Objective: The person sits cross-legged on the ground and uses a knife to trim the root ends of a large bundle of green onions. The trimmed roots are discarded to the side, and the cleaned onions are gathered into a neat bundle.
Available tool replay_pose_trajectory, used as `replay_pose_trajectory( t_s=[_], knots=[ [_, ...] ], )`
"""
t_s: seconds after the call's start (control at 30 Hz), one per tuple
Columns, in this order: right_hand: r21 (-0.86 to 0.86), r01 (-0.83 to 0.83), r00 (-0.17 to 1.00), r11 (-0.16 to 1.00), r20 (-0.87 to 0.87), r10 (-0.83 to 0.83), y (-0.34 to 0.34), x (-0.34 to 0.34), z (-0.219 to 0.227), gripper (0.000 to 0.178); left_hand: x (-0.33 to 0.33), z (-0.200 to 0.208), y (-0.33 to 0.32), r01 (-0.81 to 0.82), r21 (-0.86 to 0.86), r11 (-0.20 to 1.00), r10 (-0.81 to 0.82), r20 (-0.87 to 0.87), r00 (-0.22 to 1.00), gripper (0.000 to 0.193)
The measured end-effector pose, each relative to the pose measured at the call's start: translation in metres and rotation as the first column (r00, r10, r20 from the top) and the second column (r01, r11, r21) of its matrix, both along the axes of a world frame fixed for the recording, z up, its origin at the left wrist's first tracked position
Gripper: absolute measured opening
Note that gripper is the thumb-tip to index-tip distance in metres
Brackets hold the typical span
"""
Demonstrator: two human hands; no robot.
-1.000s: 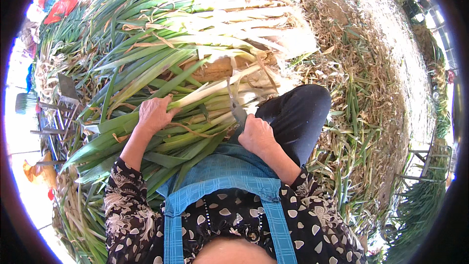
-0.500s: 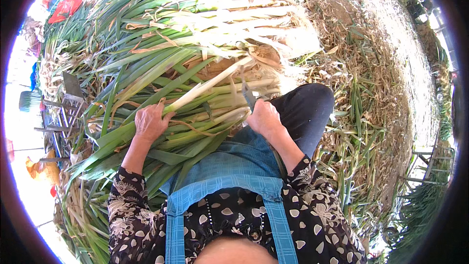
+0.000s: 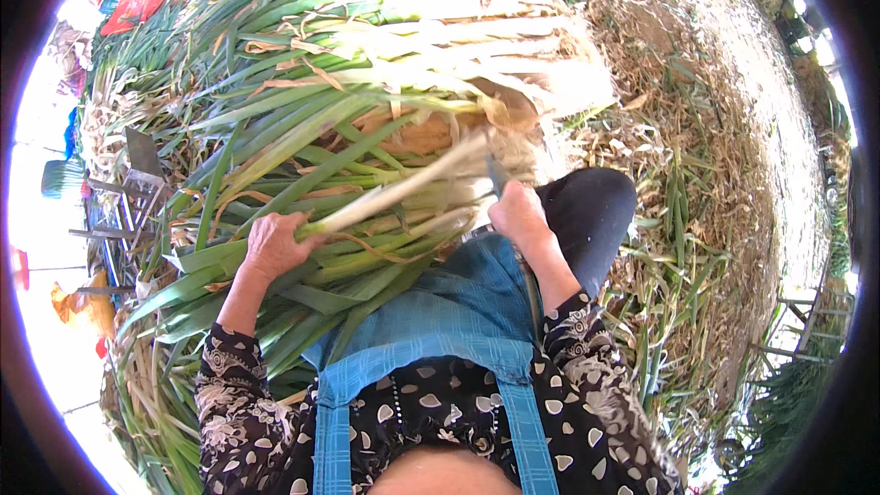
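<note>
My left hand (image 3: 277,244) is closed around the green part of a long green onion (image 3: 390,196), whose pale stalk slants up and away to the right. In my right hand (image 3: 520,216) is a knife (image 3: 496,171), its grey blade pointing up beside the stalk's white root end. That end is smeared by motion, so I cannot tell whether blade and stalk touch. More green onions (image 3: 403,257) lie under the held one and across my lap, over a blue apron (image 3: 431,312).
A large heap of green onions (image 3: 302,46) spreads ahead, white ends to the right. Dry husks and leaf scraps (image 3: 678,220) cover the ground on the right. A metal frame (image 3: 137,188) stands at the left, a red bag (image 3: 135,11) at the far left.
The held green onion's white end has shifted right and a little down. My right hand with the knife has moved slightly right; my left hand has dropped a little.
</note>
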State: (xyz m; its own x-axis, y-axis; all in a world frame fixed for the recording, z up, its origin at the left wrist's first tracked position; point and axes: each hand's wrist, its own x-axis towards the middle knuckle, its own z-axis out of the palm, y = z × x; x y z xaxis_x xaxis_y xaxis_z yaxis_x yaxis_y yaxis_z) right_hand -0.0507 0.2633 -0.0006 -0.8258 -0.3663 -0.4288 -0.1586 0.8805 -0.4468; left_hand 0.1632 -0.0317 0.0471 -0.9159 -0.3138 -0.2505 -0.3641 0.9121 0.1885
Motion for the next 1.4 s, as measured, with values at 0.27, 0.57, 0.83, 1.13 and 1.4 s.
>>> replay_pose_trajectory(
  t_s=[0.27, 0.57, 0.83, 1.13, 1.4],
  knots=[
    [-0.016, -0.159, 0.978, 0.987, 0.137, 0.16, -0.026, 0.009, -0.025, 0.041, -0.138, 0.016, -0.046, 0.021, -0.056, 0.998, -0.027, -0.108, 0.994, 0.042],
    [-0.154, -0.058, 0.96, 0.986, 0.263, 0.097, 0.006, 0.033, -0.02, 0.043, -0.304, -0.049, -0.091, 0.186, -0.465, 0.865, -0.275, -0.131, 0.953, 0.056],
    [-0.351, -0.123, 0.989, 0.928, 0.037, 0.145, 0.001, 0.04, 0.021, 0.034, -0.201, -0.044, -0.052, 0.237, 0.441, 0.866, -0.226, -0.078, 0.971, 0.038],
    [-0.087, -0.228, 0.97, 0.97, 0.059, 0.234, -0.017, 0.069, 0.011, 0.031, -0.132, -0.069, -0.036, 0.2, 0.088, 0.976, -0.197, -0.035, 0.98, 0.035],
    [-0.023, -0.12, 0.993, 0.993, -0.01, 0.12, 0.005, 0.068, 0.023, 0.035, -0.157, -0.069, 0.0, 0.22, 0.133, 0.966, -0.226, 0.034, 0.974, 0.033]
  ],
)
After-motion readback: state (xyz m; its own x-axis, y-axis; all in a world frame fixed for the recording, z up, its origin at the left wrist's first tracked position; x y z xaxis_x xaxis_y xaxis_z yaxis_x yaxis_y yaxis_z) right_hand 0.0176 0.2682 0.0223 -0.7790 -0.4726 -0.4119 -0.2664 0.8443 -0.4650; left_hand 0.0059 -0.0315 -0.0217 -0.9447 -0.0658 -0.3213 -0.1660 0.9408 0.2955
